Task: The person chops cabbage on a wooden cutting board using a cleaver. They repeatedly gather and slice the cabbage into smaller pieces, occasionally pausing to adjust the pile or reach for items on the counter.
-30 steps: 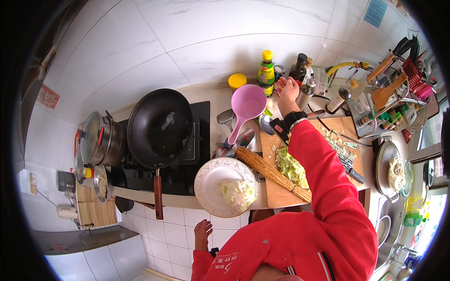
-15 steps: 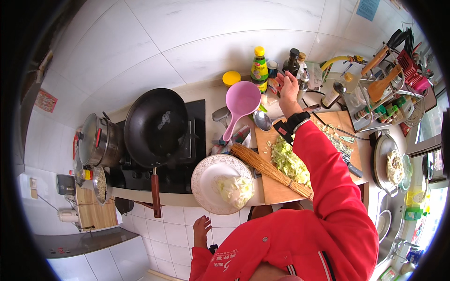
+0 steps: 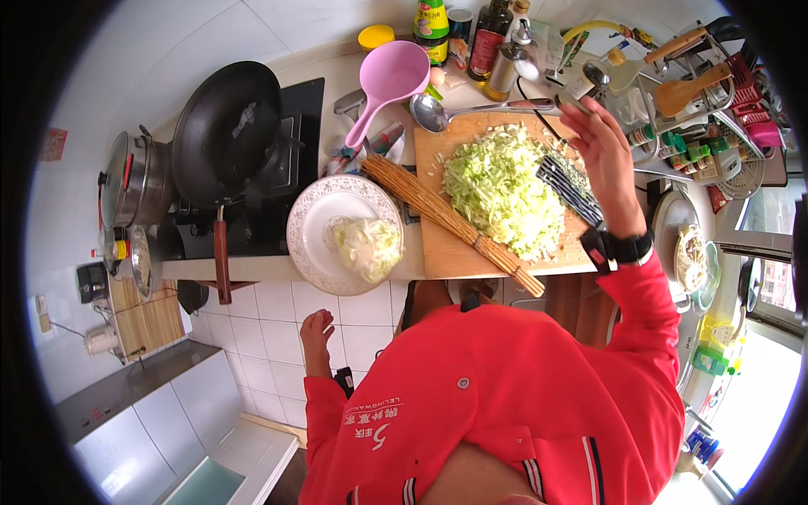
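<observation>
My right hand is raised above the right side of the cutting board, past a ladle's handle. At its fingertips is a small, dark, oval thing, apparently pinched; I cannot make out what it is. Below lies a heap of shredded cabbage, with a dark-bladed knife alongside, its handle hidden by my wrist. My left hand hangs low before the counter, fingers loosely apart and holding nothing. Nearest it is a patterned white plate bearing a pale cabbage piece.
A straw whisk lies across the board. A black wok and a lidded pot stand on the stove at left. Behind are a pink dipper and several bottles; a utensil rack stands at right.
My right hand has moved right, away from the bottles, uncovering the cabbage heap. My left hand still hangs low. The whole view has shifted, so the counter sits higher.
</observation>
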{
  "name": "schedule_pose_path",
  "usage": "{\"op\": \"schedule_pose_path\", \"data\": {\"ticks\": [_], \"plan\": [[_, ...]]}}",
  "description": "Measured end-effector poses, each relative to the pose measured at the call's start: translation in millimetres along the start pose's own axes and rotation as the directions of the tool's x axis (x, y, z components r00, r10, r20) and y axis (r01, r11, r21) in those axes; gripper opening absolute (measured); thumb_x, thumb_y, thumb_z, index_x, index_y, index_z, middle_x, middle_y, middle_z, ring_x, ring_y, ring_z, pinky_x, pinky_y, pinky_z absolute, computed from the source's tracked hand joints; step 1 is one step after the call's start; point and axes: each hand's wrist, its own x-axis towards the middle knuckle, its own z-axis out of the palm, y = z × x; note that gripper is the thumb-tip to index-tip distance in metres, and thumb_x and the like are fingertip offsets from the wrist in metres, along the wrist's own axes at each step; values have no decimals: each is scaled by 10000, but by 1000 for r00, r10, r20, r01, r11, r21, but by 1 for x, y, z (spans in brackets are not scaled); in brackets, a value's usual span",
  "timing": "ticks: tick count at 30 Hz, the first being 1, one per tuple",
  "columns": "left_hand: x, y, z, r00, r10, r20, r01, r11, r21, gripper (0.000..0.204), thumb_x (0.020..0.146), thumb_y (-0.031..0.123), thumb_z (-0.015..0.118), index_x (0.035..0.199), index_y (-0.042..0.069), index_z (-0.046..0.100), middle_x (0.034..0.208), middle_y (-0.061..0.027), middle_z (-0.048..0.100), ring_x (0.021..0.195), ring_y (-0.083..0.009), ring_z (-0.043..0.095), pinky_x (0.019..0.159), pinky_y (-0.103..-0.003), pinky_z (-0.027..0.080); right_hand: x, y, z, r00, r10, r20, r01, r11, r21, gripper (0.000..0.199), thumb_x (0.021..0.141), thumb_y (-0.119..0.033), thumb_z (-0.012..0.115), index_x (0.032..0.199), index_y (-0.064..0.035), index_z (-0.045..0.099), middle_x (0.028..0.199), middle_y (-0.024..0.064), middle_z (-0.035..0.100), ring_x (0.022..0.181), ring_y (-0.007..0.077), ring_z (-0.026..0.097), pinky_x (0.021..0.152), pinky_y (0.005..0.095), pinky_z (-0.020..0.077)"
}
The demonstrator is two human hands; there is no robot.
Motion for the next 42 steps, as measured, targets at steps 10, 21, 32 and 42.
{"op": "schedule_pose_path", "data": {"ticks": [10, 21, 32, 42], "plan": [[-57, -17, 62, 999, 11, 36, -12, 999, 32, 371, 906, 325, 615, 1156, 52, 608, 1091, -82, 652, 1010, -196, 630, 809, -325, 498, -82, -1, -61, 976, 191, 108, -190, 982, -21, 326, 1000, -166, 405, 1272, -6, 488, 1141, 140, 649, 1024, 190, 624, 794, 272, 461], [-102, -49, 86, 1000, 27, 10, -27, 1000, -2, 388, 912, 325, 607, 1168, 33, 599, 1090, -100, 655, 999, -207, 638, 804, -328, 508, -79, -8, -85, 980, 157, 121, -168, 981, 94, 312, 989, -150, 402, 1255, -24, 503, 1143, 132, 650, 1032, 192, 622, 818, 268, 459], [-117, -57, 96, 999, 29, 16, -30, 1000, 5, 397, 924, 323, 589, 1190, 28, 587, 1124, -104, 637, 1038, -211, 619, 853, -348, 497, -102, -5, -128, 984, 158, 85, -162, 986, 31, 326, 987, -161, 405, 1263, -13, 497, 1152, 143, 642, 1040, 198, 619, 818, 277, 464], [-117, -32, 132, 990, 68, 128, -76, 995, 57, 390, 924, 323, 592, 1185, 33, 587, 1118, -97, 639, 1050, -214, 616, 849, -342, 489, -95, -1, -130, 998, -3, 66, 20, 967, -253, 293, 986, -158, 437, 1226, -19, 532, 1084, 113, 675, 966, 151, 637, 757, 247, 459]]}}
